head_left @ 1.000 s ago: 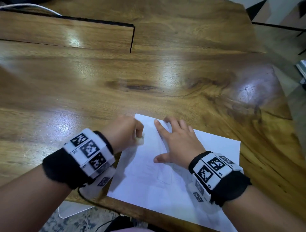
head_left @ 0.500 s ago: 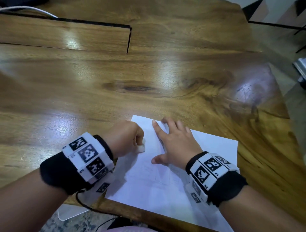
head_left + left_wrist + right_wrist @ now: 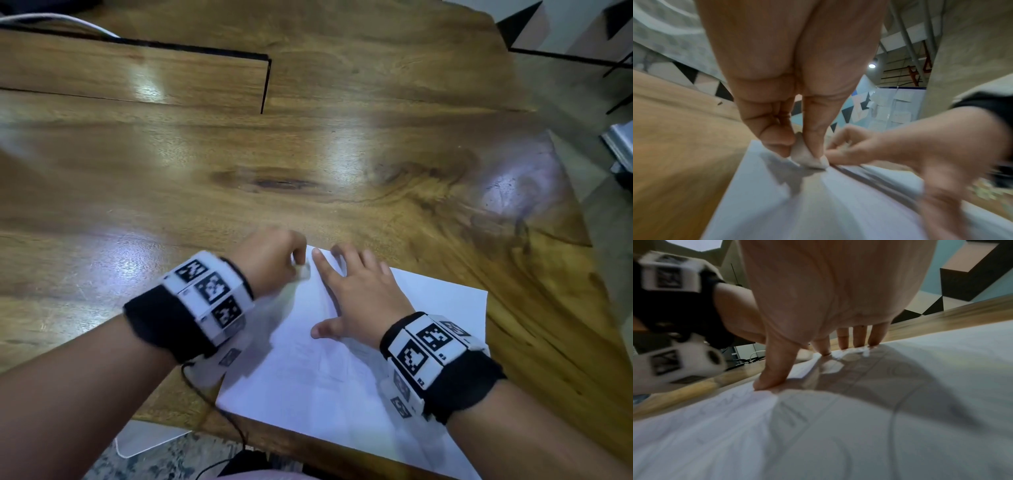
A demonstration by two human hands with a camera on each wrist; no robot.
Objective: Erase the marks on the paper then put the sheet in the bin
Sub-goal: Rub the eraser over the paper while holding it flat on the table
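Note:
A white sheet of paper (image 3: pixel 346 387) with faint pencil marks lies at the near edge of the wooden table (image 3: pixel 239 178). My left hand (image 3: pixel 274 260) pinches a small white eraser (image 3: pixel 303 272) and presses it on the sheet's far left corner; the left wrist view shows the eraser (image 3: pixel 807 154) between thumb and finger on the paper (image 3: pixel 818 203). My right hand (image 3: pixel 356 294) lies flat on the sheet with fingers spread, holding it down. In the right wrist view the thumb and fingertips (image 3: pixel 859 339) press on the marked paper (image 3: pixel 859 426).
A raised wooden panel (image 3: pixel 137 72) sits at the table's far left with a white cable (image 3: pixel 78 22) behind it. A black cable (image 3: pixel 219 411) hangs from my left wristband over the near edge. A white object (image 3: pixel 144 442) lies on the floor below.
The left hand with the eraser has shifted back and forth by a small amount at the sheet's far left corner. The right hand has stayed flat on the paper.

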